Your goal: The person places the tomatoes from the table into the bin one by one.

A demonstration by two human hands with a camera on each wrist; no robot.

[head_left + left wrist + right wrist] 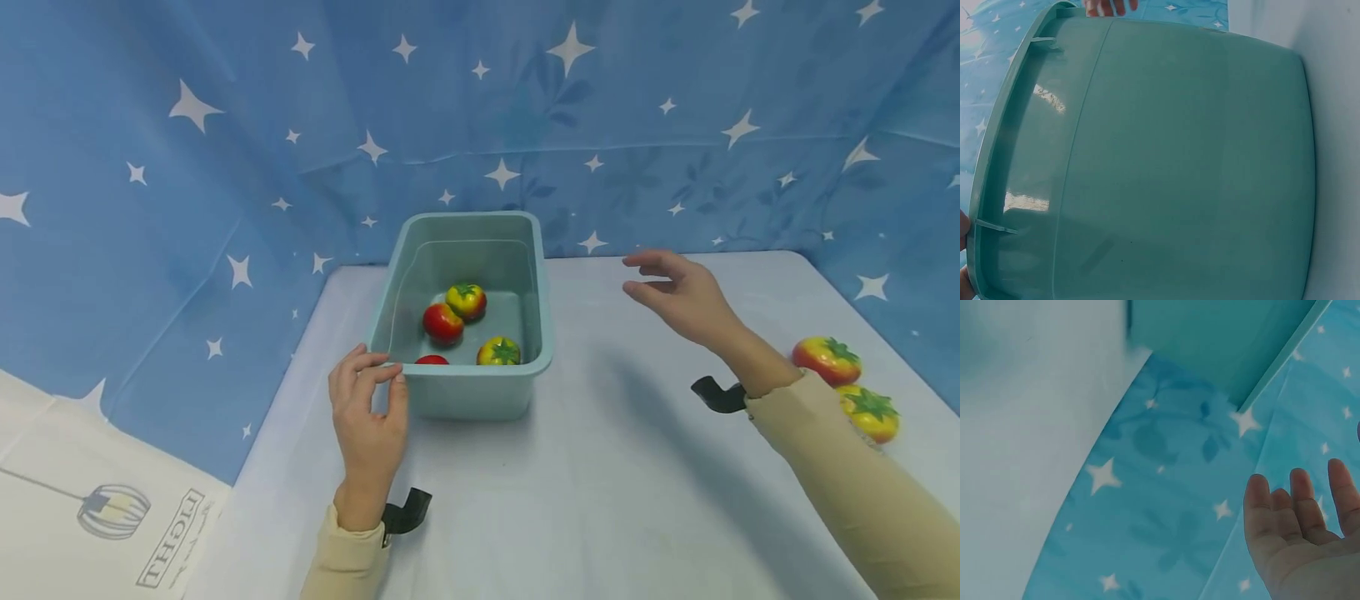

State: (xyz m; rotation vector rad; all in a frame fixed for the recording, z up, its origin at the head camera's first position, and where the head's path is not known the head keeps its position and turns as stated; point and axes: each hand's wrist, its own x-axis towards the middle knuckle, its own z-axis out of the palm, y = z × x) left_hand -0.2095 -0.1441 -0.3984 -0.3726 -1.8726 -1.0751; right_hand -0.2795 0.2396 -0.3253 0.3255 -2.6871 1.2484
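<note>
Left hand (369,421): your thumb and fingers close narrowly on the rim of the rectangular blue-green plastic bin (472,397), at its near corner beside that hand. Right hand (684,302): held in the air between the bin and the far edge of the white-covered table (600,508), fingers gently bent, thumb well apart from them, nothing in the grasp. Your right wrist view shows the fingers spaced.

The bin stands upright, ahead and to the right of your left hand, its outer wall smooth and glossy. Inside, four tomato-like fruits: a yellow-and-red one (467,301) touching a red one (442,323), a yellow one with green calyx (498,352), and a red one (432,360) mostly hidden by the rim. Two more (827,361) lie together beyond your right forearm.
</note>
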